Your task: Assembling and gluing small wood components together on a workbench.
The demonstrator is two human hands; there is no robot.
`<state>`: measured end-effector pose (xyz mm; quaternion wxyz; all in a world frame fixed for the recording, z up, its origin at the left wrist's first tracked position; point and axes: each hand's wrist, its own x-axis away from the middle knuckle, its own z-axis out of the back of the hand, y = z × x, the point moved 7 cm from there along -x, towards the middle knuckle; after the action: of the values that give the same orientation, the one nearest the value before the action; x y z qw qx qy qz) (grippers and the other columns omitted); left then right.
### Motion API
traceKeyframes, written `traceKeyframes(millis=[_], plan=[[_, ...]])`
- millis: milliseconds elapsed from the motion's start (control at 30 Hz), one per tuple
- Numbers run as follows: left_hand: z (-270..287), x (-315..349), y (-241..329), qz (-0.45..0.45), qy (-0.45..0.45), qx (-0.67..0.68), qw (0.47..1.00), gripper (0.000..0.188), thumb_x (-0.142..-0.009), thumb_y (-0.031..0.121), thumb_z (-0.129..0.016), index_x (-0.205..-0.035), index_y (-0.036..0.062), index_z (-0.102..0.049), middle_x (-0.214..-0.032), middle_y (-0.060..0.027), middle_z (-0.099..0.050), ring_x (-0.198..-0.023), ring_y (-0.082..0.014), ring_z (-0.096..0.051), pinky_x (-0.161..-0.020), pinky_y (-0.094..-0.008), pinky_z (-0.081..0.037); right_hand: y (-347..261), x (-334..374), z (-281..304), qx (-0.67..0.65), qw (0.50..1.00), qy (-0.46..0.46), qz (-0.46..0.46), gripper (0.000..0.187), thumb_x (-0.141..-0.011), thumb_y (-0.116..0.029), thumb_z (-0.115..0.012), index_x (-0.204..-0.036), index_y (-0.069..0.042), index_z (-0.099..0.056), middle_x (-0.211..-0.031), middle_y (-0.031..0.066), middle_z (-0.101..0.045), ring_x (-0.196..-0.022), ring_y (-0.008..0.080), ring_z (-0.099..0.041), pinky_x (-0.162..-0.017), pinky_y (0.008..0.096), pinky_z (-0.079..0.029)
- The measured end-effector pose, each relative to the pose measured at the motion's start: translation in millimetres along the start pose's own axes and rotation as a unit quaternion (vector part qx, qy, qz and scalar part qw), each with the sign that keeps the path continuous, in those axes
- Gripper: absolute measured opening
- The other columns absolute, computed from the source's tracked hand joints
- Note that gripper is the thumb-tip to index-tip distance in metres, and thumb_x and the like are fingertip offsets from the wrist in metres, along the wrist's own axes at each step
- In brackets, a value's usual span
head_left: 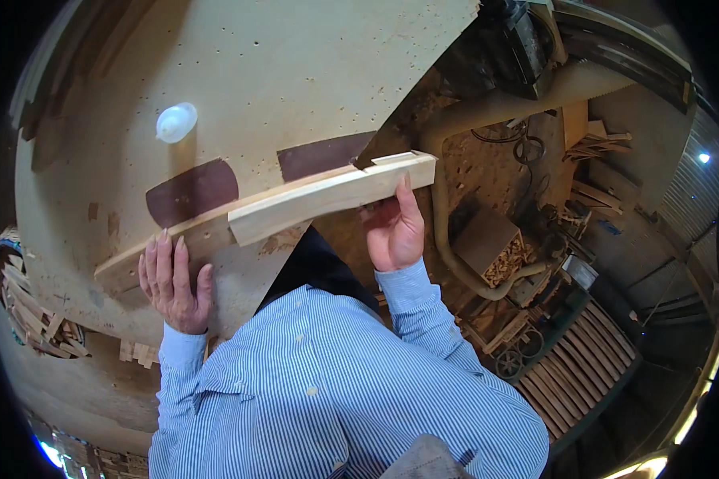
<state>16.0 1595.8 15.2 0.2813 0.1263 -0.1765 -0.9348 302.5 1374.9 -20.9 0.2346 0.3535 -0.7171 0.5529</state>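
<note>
A long brownish wooden strip (pixel 180 233) slants across the near side of the pale worktable (pixel 240 72). Along its right part, on the near side, lies a shorter, lighter wooden piece (pixel 319 195). My left hand (pixel 176 283) rests on the strip's left end, its fingers stretched over the wood and the thumb apart. My right hand (pixel 398 227) grips the lighter piece close to its right end, thumb against the near face. The other right-hand fingers are partly hidden beneath. Both pieces reach past the table's right edge.
Two dark patches (pixel 192 191) (pixel 323 156) mark the tabletop behind the strip. A white translucent cup-like object (pixel 176 122) stands farther back. On the right are a thick duct hose (pixel 443 215), a box of wood scraps (pixel 487 247) and stacked boards (pixel 579 359). A scrap basket (pixel 36 307) sits at left.
</note>
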Motion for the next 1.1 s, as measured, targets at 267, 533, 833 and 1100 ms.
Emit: traceKeyframes(millis=[267,533,833,1100], plan=[[-3,10,-6,0.001,-0.026,-0.007,1.000,0.055,-0.106,0.036,-0.069,-0.152,0.0082,-0.057,-0.160,-0.0172,-0.054,-0.151,-0.0384,-0.048,-0.128,-0.0529,-0.029,-2,10,-1,-0.019,0.998,0.055,-0.021,0.054,-0.104,-0.038,-0.075,-0.147,-0.011,-0.059,-0.140,0.0031,-0.063,-0.134,0.0212,-0.055,-0.119,0.0477,-0.037],[-5,15,-7,-0.003,-0.038,-0.019,0.999,0.056,-0.107,0.036,-0.067,-0.155,0.0099,-0.054,-0.162,-0.0180,-0.051,-0.152,-0.0380,-0.046,-0.128,-0.0538,-0.028,-6,6,4,-0.041,0.998,0.038,-0.025,0.051,-0.104,-0.031,-0.075,-0.147,-0.009,-0.058,-0.142,0.0047,-0.064,-0.136,0.0219,-0.056,-0.121,0.0491,-0.038],[-4,8,-5,-0.012,-0.023,-0.021,0.999,0.055,-0.107,0.032,-0.066,-0.154,0.0057,-0.055,-0.162,-0.0186,-0.051,-0.150,-0.0385,-0.048,-0.127,-0.0549,-0.030,-8,9,-3,-0.039,0.998,0.043,-0.022,0.046,-0.105,-0.031,-0.073,-0.145,-0.011,-0.060,-0.140,0.0041,-0.065,-0.131,0.0205,-0.059,-0.116,0.0454,-0.043],[9,-7,2,-0.004,0.005,0.007,1.000,0.054,-0.099,0.027,-0.072,-0.146,0.0009,-0.064,-0.154,-0.0187,-0.059,-0.143,-0.0398,-0.054,-0.121,-0.0529,-0.038,-32,30,4,0.097,0.992,0.062,0.042,0.031,-0.107,-0.030,-0.072,-0.132,-0.012,-0.064,-0.120,-0.0024,-0.069,-0.108,0.0135,-0.062,-0.097,0.0357,-0.048]])
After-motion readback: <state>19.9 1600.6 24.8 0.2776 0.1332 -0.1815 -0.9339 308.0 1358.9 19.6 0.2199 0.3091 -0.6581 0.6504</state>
